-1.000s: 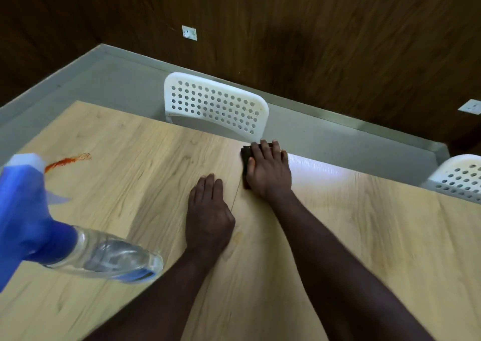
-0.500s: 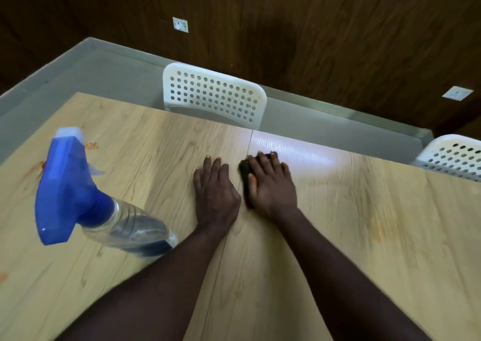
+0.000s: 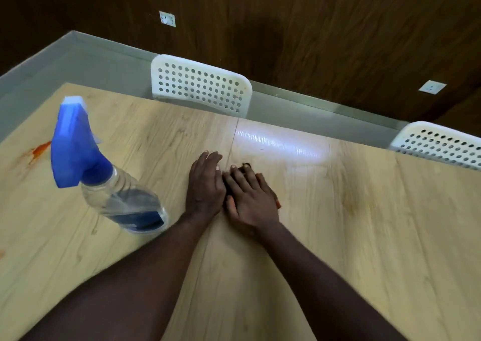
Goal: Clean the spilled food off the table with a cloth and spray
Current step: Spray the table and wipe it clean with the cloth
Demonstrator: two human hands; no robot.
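Note:
My right hand (image 3: 250, 197) lies flat with straight fingers on a dark cloth (image 3: 246, 164), pressing it onto the light wooden table (image 3: 351, 236). The cloth is almost wholly hidden; a dark bit shows past my fingertips and an orange edge by my little finger. My left hand (image 3: 205, 184) rests flat on the table, touching the right hand's side and holding nothing. A clear spray bottle (image 3: 114, 192) with a blue trigger head stands to the left, untouched. A red food smear (image 3: 40, 149) marks the table's far left.
Two white perforated chairs stand at the table's far edge, one (image 3: 203, 88) straight ahead and one (image 3: 440, 145) at the right. Behind them lie grey floor and a dark wooden wall. A faint orange stain (image 3: 351, 205) shows to the right of my hands.
My right hand has dragged the cloth back from the table's far edge toward me and now lies against my left hand. The left hand stayed flat. The bottle has not moved.

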